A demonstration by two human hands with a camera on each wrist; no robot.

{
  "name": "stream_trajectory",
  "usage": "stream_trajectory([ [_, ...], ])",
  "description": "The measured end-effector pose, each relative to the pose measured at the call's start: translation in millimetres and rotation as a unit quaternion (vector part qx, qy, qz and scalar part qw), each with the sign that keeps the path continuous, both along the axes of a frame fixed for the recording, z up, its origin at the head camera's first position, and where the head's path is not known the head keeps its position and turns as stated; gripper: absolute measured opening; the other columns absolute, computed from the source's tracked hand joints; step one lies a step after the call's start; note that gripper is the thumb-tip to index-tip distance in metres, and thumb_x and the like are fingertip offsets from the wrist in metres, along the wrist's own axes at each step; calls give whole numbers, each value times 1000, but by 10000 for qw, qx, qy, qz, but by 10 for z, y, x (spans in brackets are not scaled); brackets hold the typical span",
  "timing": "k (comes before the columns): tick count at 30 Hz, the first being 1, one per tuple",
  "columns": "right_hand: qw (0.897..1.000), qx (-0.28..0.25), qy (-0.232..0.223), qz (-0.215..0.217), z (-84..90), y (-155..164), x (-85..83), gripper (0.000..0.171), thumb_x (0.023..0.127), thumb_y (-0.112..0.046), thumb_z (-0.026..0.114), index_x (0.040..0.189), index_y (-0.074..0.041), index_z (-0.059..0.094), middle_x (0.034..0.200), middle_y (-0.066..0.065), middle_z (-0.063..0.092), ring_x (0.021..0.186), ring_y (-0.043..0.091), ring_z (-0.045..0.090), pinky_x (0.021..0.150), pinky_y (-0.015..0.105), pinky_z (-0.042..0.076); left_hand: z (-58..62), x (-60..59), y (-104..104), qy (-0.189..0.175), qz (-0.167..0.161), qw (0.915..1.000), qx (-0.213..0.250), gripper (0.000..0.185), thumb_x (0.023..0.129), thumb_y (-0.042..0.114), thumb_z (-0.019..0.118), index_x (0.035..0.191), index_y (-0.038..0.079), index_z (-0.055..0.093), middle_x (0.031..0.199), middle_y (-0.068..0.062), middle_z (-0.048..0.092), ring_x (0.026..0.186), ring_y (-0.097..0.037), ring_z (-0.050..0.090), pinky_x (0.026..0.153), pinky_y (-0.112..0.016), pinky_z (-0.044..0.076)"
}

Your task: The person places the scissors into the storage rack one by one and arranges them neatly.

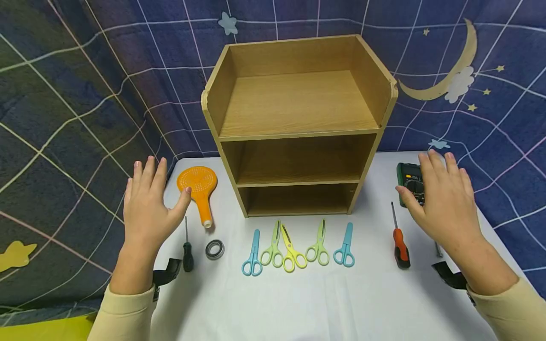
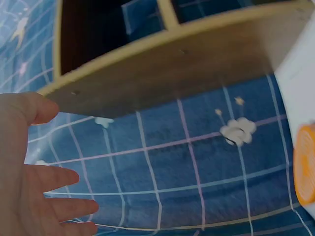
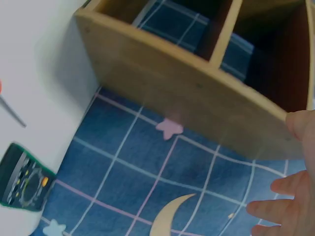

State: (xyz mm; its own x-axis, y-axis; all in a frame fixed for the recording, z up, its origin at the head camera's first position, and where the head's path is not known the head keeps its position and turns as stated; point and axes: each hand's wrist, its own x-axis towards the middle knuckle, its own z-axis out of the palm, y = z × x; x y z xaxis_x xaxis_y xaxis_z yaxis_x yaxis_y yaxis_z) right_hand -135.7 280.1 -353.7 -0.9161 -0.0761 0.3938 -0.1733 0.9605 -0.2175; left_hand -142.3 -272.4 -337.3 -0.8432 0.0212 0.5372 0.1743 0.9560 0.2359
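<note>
Both hands are raised over the table with straight fingers and hold nothing. My left hand (image 1: 151, 203) is nearest to an orange strainer ladle (image 1: 197, 182) and a dark-handled screwdriver (image 1: 187, 251). On the other side, my right hand (image 1: 448, 203) partly hides a green-and-black multimeter (image 1: 410, 177). A red-and-black screwdriver (image 1: 400, 244) lies to its left. Between the hands, a row of scissors is laid out: blue scissors (image 1: 253, 253) at the left end, green scissors (image 1: 273, 246), yellow scissors (image 1: 292, 251), more green scissors (image 1: 320, 244) and blue scissors (image 1: 345, 246) at the right.
A wooden shelf unit (image 1: 298, 137) stands at the back of the white table (image 1: 298, 308). A roll of dark tape (image 1: 214, 249) lies left of the scissors. Under the right wrist, a metal tool end (image 1: 439, 250) shows. Blue patterned cloth (image 1: 273, 23) hangs behind.
</note>
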Motion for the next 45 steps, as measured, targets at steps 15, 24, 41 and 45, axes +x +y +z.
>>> stream_trajectory([
  [15,9930,-627,537,842,-75,-428,387,83,92,-38,73,156,-1,38,160,21,38,153,40,21,124,61,10,-156,84,613,1722,-831,9565,2202,59,86,21,67,141,1,60,147,-16,56,141,-36,45,120,-53,34],
  [24,9810,-1134,936,1269,-333,-613,589,76,95,-49,66,153,-3,46,153,16,50,148,37,33,121,61,24,-326,4,782,1713,-1016,9450,2595,56,87,18,64,139,-3,60,141,-17,60,132,-37,54,115,-54,40],
  [41,9693,-2070,648,1157,-839,-897,652,68,78,-10,85,141,-4,60,138,13,62,131,35,53,115,13,25,-643,-407,1043,811,-1095,9131,3842,46,87,3,75,132,-2,64,125,-17,64,114,-34,62,98,-50,56],
  [45,9727,-2182,253,750,-947,-988,646,62,81,-11,86,138,-9,63,134,7,65,122,31,60,106,23,43,-717,-493,1069,679,-952,9121,3930,41,86,3,76,126,-1,67,116,-16,65,108,-33,65,92,-47,59],
])
